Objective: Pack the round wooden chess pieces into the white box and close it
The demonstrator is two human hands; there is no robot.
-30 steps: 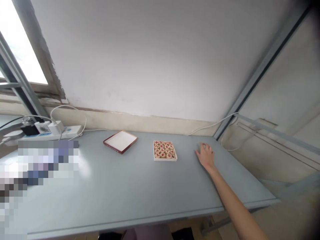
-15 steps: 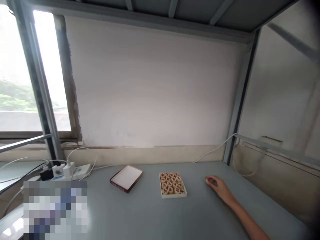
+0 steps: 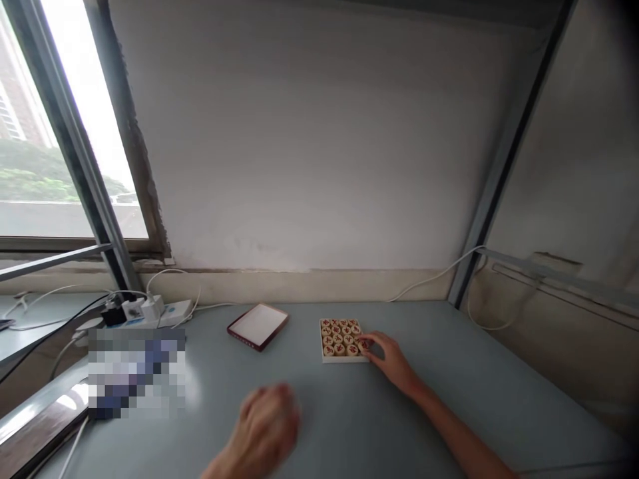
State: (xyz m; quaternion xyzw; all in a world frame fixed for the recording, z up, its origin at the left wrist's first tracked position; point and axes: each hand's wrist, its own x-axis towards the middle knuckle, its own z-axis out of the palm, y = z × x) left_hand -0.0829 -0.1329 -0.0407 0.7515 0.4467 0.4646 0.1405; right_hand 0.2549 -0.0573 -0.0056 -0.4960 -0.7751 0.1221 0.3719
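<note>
A shallow white box (image 3: 344, 360) on the desk holds round wooden Chinese chess pieces (image 3: 338, 338) with red characters, set in rows. My right hand (image 3: 392, 362) reaches to the box's near right corner, thumb and forefinger closed on a chess piece (image 3: 365, 345) at that corner. Fingertips partly cover this piece. My left hand (image 3: 267, 426) is above the desk, in front and to the left of the box. Motion blurs it, and its fingers look curled but cannot be made out. Left of the box lies a dark red box lid (image 3: 259, 326), white inside facing up.
A power strip (image 3: 174, 313) with plugs and cables stands at the desk's back left. A blurred-out object (image 3: 137, 376) lies at the left. A white cable (image 3: 434, 276) runs along the wall. Bed frame posts (image 3: 492, 193) rise at both sides of the grey-blue desk (image 3: 479, 372).
My right hand has moved left with the chess piece, from the bare desk to the box's near right corner. My left hand has come into view from below. The camera has tilted down.
</note>
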